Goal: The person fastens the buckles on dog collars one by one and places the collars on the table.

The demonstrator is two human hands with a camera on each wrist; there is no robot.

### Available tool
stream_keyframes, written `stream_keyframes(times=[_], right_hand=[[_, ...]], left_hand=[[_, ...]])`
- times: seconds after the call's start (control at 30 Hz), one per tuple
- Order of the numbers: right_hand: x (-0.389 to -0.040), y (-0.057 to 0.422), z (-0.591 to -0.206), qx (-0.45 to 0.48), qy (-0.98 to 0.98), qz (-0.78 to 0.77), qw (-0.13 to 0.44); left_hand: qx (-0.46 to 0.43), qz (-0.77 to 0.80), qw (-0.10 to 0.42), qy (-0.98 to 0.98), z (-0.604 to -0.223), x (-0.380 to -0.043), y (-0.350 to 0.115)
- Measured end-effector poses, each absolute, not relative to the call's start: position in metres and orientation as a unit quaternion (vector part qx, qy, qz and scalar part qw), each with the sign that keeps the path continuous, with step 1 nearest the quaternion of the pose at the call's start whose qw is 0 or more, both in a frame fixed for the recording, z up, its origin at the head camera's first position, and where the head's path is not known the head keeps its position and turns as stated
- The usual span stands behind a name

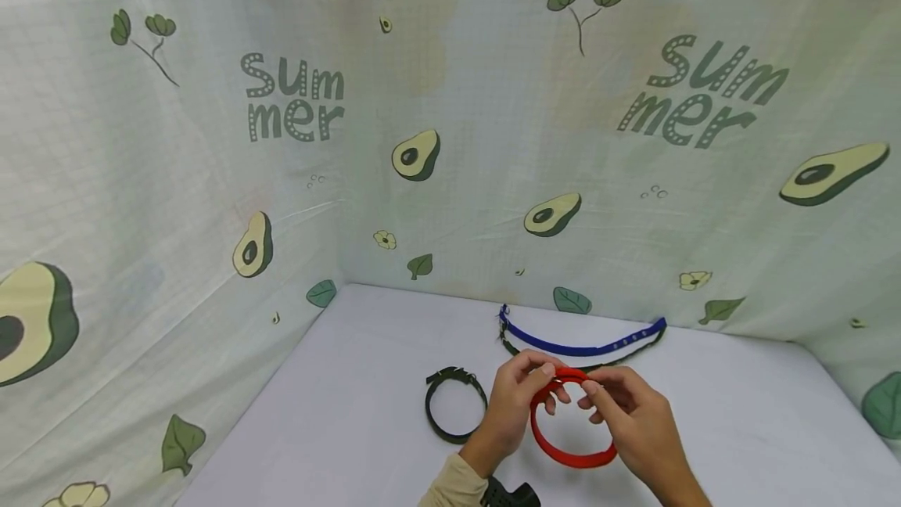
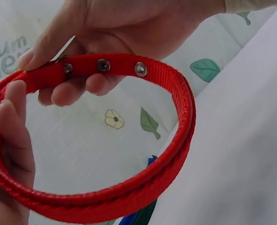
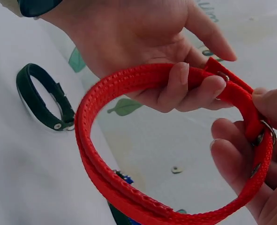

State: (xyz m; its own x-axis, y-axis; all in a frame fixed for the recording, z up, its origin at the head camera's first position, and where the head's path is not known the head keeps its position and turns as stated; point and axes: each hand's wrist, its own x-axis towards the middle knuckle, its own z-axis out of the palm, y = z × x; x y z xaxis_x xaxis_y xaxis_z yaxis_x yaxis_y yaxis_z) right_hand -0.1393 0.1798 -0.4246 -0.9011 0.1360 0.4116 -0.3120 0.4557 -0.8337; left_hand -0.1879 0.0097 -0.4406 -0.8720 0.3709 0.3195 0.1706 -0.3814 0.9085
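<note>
A red collar (image 1: 573,460) is held up as a loop between both hands. At its upper left my left hand (image 1: 508,397) grips the strap; in the right wrist view its fingers (image 3: 178,82) curl over the band close to the strap end. My right hand (image 1: 637,413) pinches the upper right of the loop between thumb and fingers, beside a metal ring (image 3: 268,132). Metal-rimmed holes (image 2: 140,69) run along the strap in the left wrist view. The lower part of the loop hangs free of both hands.
On the white table (image 1: 366,382), a dark green collar (image 1: 457,438) lies buckled in a loop left of the hands. Behind them, a blue collar (image 1: 563,349) lies stretched out alongside another dark strap (image 1: 639,350). Printed cloth (image 1: 479,202) walls the back and left.
</note>
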Motion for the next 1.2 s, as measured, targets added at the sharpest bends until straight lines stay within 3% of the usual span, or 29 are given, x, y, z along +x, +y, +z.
stream_keyframes(times=[0.33, 0.67, 1.2], right_hand=[[-0.143, 0.184, -0.432, 0.042, -0.776, 0.59, 0.218], [-0.144, 0.185, -0.427, 0.026, -0.802, 0.573, 0.167], [-0.14, 0.183, -0.422, 0.035, -0.828, 0.516, 0.217]], left_hand=[[0.262, 0.743, 0.054, 0.613, -0.442, -0.192, 0.009], [0.234, 0.729, 0.048, 0.642, -0.445, -0.191, 0.007], [0.237, 0.714, 0.055, 0.656, -0.441, -0.188, 0.007]])
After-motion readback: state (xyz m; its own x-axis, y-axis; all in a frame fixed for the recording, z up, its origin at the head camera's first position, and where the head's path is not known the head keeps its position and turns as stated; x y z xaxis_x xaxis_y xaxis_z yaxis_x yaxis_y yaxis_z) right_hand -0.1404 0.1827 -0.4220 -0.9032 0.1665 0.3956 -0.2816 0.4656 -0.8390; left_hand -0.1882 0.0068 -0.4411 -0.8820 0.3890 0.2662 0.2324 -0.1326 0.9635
